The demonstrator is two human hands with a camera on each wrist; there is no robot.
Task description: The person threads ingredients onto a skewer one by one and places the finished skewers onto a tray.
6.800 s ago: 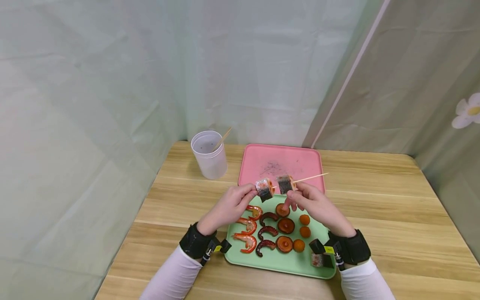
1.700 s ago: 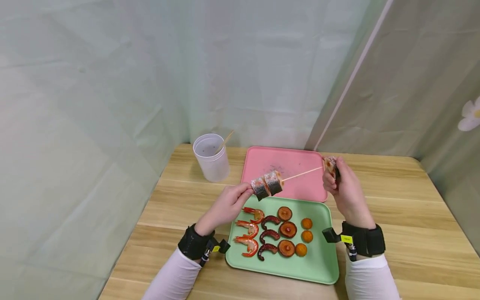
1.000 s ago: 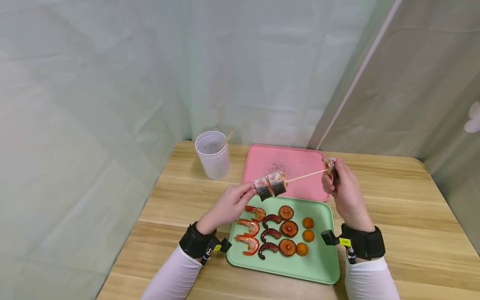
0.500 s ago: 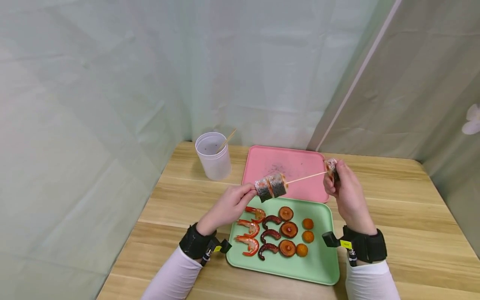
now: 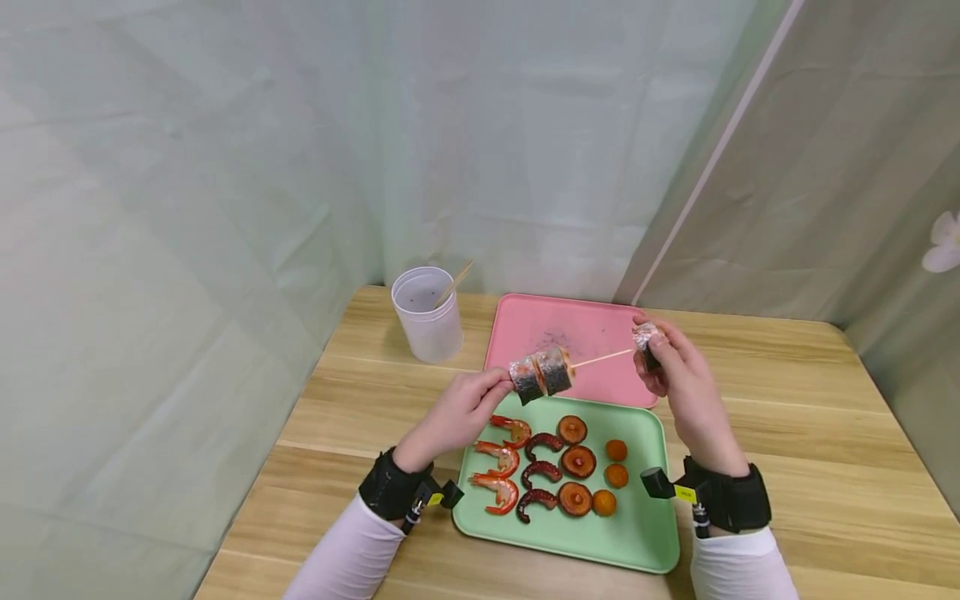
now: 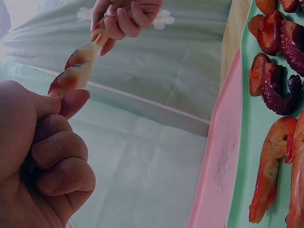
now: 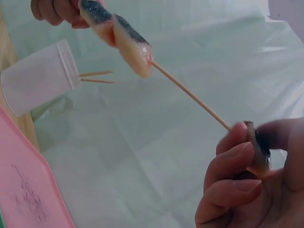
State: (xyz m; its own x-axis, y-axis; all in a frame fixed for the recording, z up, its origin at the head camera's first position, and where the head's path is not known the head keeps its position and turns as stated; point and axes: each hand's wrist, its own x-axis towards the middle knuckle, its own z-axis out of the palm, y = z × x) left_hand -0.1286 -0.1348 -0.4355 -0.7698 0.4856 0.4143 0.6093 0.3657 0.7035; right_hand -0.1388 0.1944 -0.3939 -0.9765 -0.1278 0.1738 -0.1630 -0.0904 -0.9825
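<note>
Above the green tray, my left hand (image 5: 459, 410) grips the bamboo skewer (image 5: 602, 358) by its lower end. Two chunks of fish (image 5: 542, 373) with dark, silvery skin sit side by side on it, close to the fingers. My right hand (image 5: 686, 379) pinches a third fish chunk (image 5: 647, 343) between thumb and fingers. That chunk is at the far end of the skewer; in the right wrist view the bare stick (image 7: 190, 95) runs up to the fingers at the chunk, which hide its tip.
On the green tray (image 5: 637, 542) lie shrimp (image 5: 495, 492), tentacle pieces (image 5: 542, 473), mushroom caps (image 5: 577, 461) and orange balls (image 5: 617, 476). Behind it is a pink tray (image 5: 517, 321) with dark smudges. A white cup (image 5: 429, 333) with skewers (image 5: 454, 283) stands at the back left.
Earlier my right hand held the second chunk on the skewer, and the third lay on the tray; now it holds the third. Just lately it has turned and shifted slightly left.
</note>
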